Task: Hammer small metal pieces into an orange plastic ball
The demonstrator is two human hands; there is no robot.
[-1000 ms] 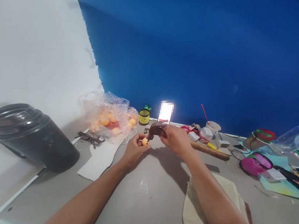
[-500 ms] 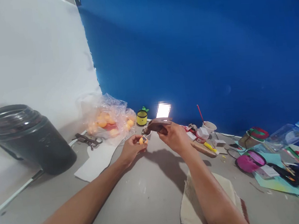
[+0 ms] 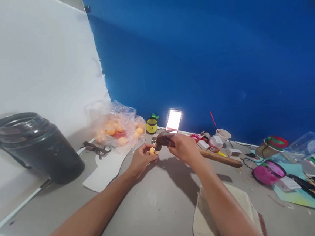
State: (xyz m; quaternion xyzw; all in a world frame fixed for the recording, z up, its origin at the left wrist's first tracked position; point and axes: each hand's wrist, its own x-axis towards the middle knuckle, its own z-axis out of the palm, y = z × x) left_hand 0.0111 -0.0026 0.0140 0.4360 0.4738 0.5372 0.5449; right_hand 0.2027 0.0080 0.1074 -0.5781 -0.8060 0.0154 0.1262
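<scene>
Cloth, cream and folded (image 3: 237,195), lies on the grey tabletop (image 3: 144,215) toward its near right, beneath the right forearm. Farther in, near the middle, the small orange ball (image 3: 152,150) sits in the left hand (image 3: 140,162), with shiny metal bits at its side. The hammer (image 3: 221,158), with a dark curved metal head and a long wooden handle, has its head close against these bits. Round and smooth, the ball could slip from the fingers if the metal pressed off-centre, and the fingertips, so near the head, could get pinched or knocked. The handle's free end reaches out beside small white boxes (image 3: 217,142), so a wide turn might sweep them aside. Both forearms slant inward from the near side. The left thumb and forefinger pinch the ball; the right hand (image 3: 187,150) is palm-down, fingers curled round the hammer close to its head. Beyond, along the back edge, are a clear plastic bag of orange balls (image 3: 126,117), a yellow pot (image 3: 151,126) and a bright screen (image 3: 173,121).
</scene>
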